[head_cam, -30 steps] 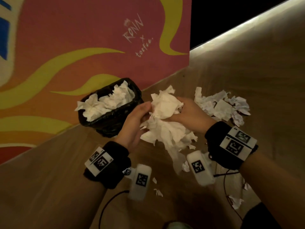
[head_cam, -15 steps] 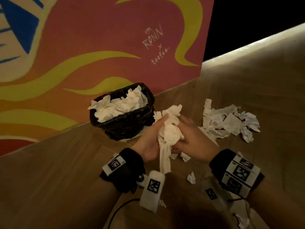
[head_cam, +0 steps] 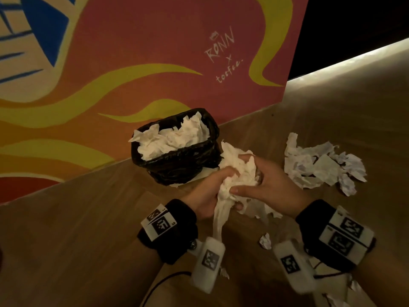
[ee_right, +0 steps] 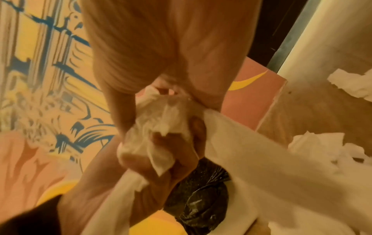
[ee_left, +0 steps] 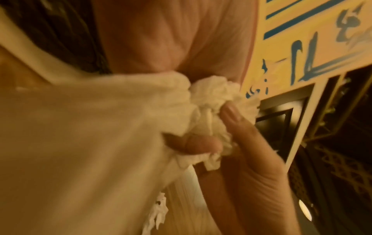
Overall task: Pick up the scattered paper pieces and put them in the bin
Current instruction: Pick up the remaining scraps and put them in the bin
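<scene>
Both hands squeeze one crumpled wad of white paper (head_cam: 238,171) just right of the bin (head_cam: 177,167), with a long tail of paper hanging down between the wrists. My left hand (head_cam: 212,187) grips the wad from the left, and my right hand (head_cam: 263,180) grips it from the right with its thumb across the front. The bin is small, lined with a black bag and heaped with white paper (head_cam: 174,136). The left wrist view shows the wad (ee_left: 213,101) pinched between fingers of both hands. In the right wrist view the wad (ee_right: 161,127) is clutched above the bin (ee_right: 201,190).
A pile of torn paper pieces (head_cam: 321,165) lies on the wooden floor to the right. Small scraps (head_cam: 265,240) lie near my wrists, and more lie under the hands. A painted orange and yellow wall (head_cam: 132,63) stands right behind the bin.
The loose, spread bundle of paper has been squeezed into a tighter wad between both hands. The hands have stayed beside the bin while the view moved closer.
</scene>
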Tool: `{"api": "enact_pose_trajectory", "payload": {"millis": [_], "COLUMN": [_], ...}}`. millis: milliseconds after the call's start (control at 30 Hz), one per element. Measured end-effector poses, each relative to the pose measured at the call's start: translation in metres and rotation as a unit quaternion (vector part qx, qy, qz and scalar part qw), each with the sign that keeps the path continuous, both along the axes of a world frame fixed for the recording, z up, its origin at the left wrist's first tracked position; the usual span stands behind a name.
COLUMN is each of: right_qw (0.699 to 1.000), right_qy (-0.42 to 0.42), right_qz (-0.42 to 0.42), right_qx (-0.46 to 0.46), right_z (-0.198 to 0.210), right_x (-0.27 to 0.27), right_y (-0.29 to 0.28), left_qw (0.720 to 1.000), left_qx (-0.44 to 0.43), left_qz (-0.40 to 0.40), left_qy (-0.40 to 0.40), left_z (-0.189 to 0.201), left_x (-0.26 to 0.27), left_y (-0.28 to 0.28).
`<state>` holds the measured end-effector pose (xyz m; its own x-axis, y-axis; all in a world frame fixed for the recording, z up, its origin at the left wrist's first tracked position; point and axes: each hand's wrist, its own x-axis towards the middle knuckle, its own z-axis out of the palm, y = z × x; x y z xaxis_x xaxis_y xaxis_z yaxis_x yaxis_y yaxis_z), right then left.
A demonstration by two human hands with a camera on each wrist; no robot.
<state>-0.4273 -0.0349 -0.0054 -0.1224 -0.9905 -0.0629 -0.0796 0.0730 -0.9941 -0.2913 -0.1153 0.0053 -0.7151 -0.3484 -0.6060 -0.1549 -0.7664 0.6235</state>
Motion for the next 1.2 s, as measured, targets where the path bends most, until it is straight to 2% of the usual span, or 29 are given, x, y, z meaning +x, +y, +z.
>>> {"api": "enact_pose_trajectory", "payload": {"millis": [100,200,300,367,400,433,500,567,600,667,733,800,867,900,967,1033,1067,1100,1133,1167,1200], "right_qw": [0.995,0.989,0.982,0.983,0.986,0.99,0.99,0.966,0.954,0.948,0.956,0.967,0.974,0.974,0.972,0.965,0.96,0.953,0.944,0.936,0.931], "right_qy": [0.055,-0.006,-0.07,-0.075,-0.068,-0.04,0.095,0.243,0.286,0.307,0.272,0.234,0.218,0.22,0.236,0.26,0.276,0.296,0.317,0.334,0.345], "right_qz": [-0.084,-0.13,-0.151,-0.149,-0.138,-0.12,-0.081,-0.046,-0.033,-0.012,0.008,0.012,-0.002,-0.009,-0.009,0.013,0.028,0.045,0.06,0.071,0.079], "right_qx": [-0.024,-0.069,-0.092,-0.08,-0.071,-0.063,-0.062,-0.079,-0.077,-0.082,-0.11,-0.101,-0.061,-0.046,-0.016,0.019,0.037,0.055,0.071,0.083,0.094], "right_z": [0.001,0.006,0.01,0.01,0.009,0.008,0.006,0.001,-0.001,0.0,0.005,0.012,0.016,0.017,0.018,0.018,0.018,0.018,0.018,0.018,0.019], "right_x": [0.006,0.02,0.032,0.033,0.033,0.034,0.036,0.038,0.039,0.036,0.032,0.028,0.024,0.022,0.022,0.023,0.024,0.024,0.025,0.024,0.023], "right_y": [0.0,-0.001,-0.004,-0.005,-0.006,-0.005,-0.004,-0.002,-0.002,-0.002,-0.002,-0.001,0.001,0.002,0.002,0.004,0.006,0.009,0.011,0.013,0.015], "left_qw": [0.995,0.986,0.982,0.985,0.986,0.985,0.983,0.983,0.985,0.989,0.992,0.992,0.983,0.967,0.916,0.839,0.788,0.721,0.642,0.57,0.52], "left_qx": [0.057,0.102,0.068,0.036,0.046,0.067,0.068,0.018,0.001,-0.018,-0.042,-0.069,-0.155,-0.22,-0.347,-0.472,-0.535,-0.592,-0.635,-0.66,-0.67], "left_qz": [0.052,0.1,0.166,0.166,0.161,0.156,0.158,0.175,0.166,0.141,0.118,0.101,0.1,0.115,0.15,0.137,0.098,0.027,-0.058,-0.14,-0.208], "left_qy": [0.065,0.086,0.052,0.014,0.019,0.043,0.063,0.057,0.056,0.041,0.024,0.02,-0.023,-0.057,-0.139,-0.232,-0.289,-0.358,-0.425,-0.468,-0.487], "left_z": [0.002,0.01,0.01,0.007,0.003,0.004,-0.001,-0.006,-0.009,-0.008,-0.003,0.007,0.013,0.015,0.014,0.01,0.006,0.002,-0.004,-0.01,-0.014], "left_x": [0.003,0.0,-0.001,0.004,0.008,0.008,0.011,0.014,0.017,0.02,0.023,0.026,0.031,0.033,0.036,0.035,0.034,0.034,0.035,0.035,0.033], "left_y": [-0.001,0.005,0.02,0.022,0.018,0.015,0.009,0.005,0.003,0.001,-0.008,-0.024,-0.053,-0.071,-0.112,-0.149,-0.164,-0.175,-0.184,-0.188,-0.189]}}
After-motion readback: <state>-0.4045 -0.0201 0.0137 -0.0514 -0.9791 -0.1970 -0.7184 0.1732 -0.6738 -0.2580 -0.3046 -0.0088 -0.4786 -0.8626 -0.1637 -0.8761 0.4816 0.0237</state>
